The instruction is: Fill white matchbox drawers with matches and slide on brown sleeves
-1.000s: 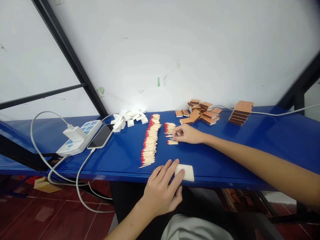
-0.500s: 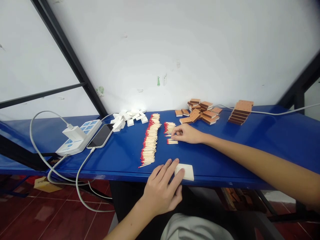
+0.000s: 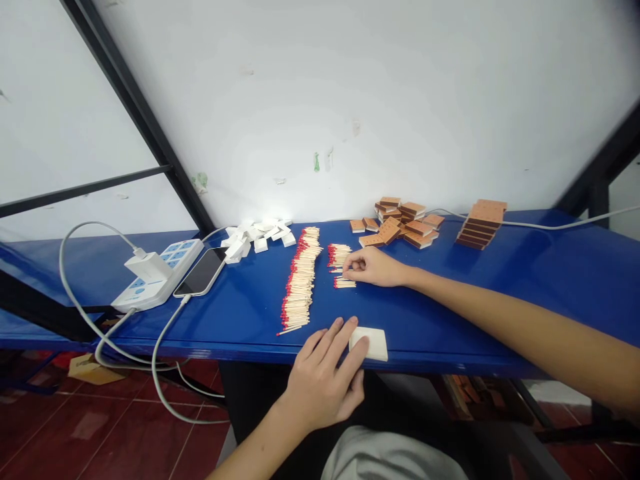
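Observation:
My right hand (image 3: 375, 267) is closed in a pinch over the small group of red-tipped matches (image 3: 339, 257). Its fingertips are on matches in the middle of that group, and the ends between them are partly covered. At the table's front edge my left hand (image 3: 327, 377) lies with its fingers outstretched and apart. One fingertip rests on a small white matchbox tray (image 3: 377, 345), whose left side is partly hidden. To the left of both hands runs a long row of matches (image 3: 301, 280), their red heads pointing left.
White matchbox trays (image 3: 257, 237) lie heaped at the back left. Brown matchboxes (image 3: 400, 223) are piled at the back, beside a leaning stack of matchboxes (image 3: 481, 225). A phone (image 3: 203, 273) and a power strip (image 3: 160, 277) with white cables sit on the left of the blue table (image 3: 450, 340).

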Demonstrator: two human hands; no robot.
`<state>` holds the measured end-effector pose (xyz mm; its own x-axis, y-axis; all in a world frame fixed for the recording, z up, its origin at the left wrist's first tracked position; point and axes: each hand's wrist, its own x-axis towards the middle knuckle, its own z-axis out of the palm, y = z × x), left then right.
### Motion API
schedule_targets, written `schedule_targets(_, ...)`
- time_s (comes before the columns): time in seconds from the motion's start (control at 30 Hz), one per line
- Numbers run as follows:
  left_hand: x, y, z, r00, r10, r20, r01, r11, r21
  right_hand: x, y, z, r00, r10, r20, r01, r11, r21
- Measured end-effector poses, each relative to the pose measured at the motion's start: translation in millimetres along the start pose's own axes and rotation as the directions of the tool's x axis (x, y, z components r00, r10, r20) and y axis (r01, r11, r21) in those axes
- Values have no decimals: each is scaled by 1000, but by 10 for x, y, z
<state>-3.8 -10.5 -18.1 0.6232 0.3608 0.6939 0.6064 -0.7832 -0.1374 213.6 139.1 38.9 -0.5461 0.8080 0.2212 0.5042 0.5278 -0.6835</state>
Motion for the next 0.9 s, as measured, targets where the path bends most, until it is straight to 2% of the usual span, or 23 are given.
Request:
schedule_targets(0.77,-9,-3,-1,1000,2,6,-2,1000,3,-19,-34,-25,998,-32,48,32,999,0)
schedule_targets(0.9,-8,-5,5,1000,1,11,-1,1000,-3,-21,-27,-9,999,-45,4,45,999,12)
